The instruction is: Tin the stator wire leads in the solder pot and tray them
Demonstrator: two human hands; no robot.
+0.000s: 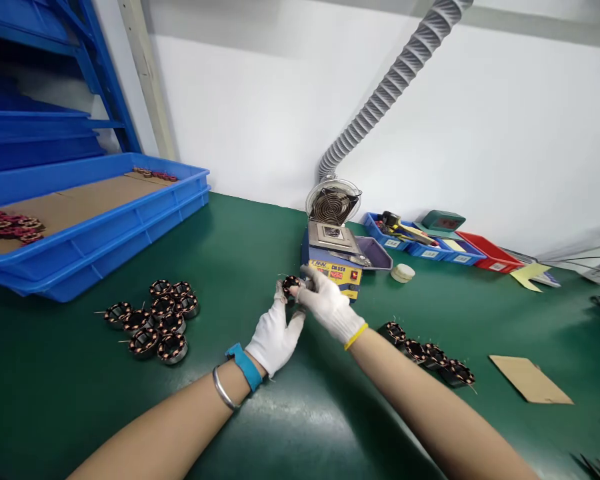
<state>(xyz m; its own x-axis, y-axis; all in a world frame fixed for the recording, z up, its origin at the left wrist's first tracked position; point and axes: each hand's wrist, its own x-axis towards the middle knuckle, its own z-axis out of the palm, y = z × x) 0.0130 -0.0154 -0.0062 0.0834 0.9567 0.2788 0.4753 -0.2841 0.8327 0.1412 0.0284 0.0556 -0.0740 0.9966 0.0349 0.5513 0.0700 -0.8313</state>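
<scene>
A small black motor stator (291, 285) with copper windings is held up in front of the soldering pot (333, 257). My left hand (275, 339), in a white glove, grips it from the left and below. My gloved right hand (331, 308) has its thumb and fingers closed at the stator's right edge; whether they pinch a wire there I cannot make out. On the left of the green table lies a group of several stators (163, 305), some with wire ends sticking out. A row of several more stators (434, 355) lies right of my right forearm.
A large blue tray (175, 203) holding cardboard and reddish parts stands at left. A grey hose (395, 77) rises from the fan (333, 205) behind the pot. Blue bins (427, 251), a red bin (490, 253), a round pale tin (403, 273) and cardboard (530, 380) are at right.
</scene>
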